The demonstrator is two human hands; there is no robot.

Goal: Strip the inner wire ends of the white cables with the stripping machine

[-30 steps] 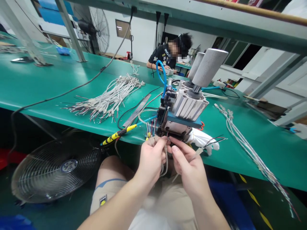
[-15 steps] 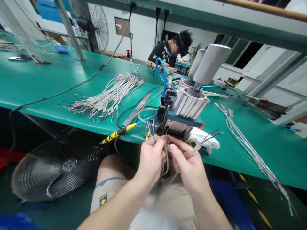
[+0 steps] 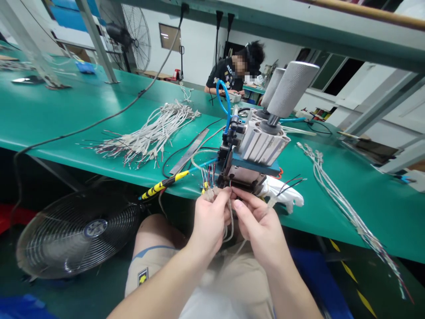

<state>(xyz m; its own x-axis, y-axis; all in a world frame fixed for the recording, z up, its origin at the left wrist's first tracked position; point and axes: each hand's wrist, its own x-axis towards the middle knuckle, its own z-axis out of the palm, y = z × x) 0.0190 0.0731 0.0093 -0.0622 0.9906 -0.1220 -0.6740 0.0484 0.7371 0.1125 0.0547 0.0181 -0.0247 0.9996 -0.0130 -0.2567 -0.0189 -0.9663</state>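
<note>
At the front of a pneumatic bench press [image 3: 260,146], my two hands meet just below its lower jaw. My left hand [image 3: 212,215] is closed around several pale cables [image 3: 209,194], whose coloured wire ends stick up on its left. My right hand [image 3: 257,221] pinches close to the left fingertips and also holds a pale cable [image 3: 272,202] with dark and red stripped wires fanning out to the right. Loops of cable [image 3: 230,228] hang beneath the hands. What lies right between the fingertips is too small to make out.
A heap of pale cables [image 3: 156,133] lies left on the green bench [image 3: 83,106], beside a steel ruler [image 3: 189,153]. More cables [image 3: 345,208] lie at right. A white cloth or bag [image 3: 287,195] is beside the press. A floor fan [image 3: 83,235] stands below left. Another person [image 3: 229,73] works opposite.
The wire ends of the cable in my right hand have tilted slightly upward. Both hands otherwise stay in place at the press. The person opposite has shifted a little.
</note>
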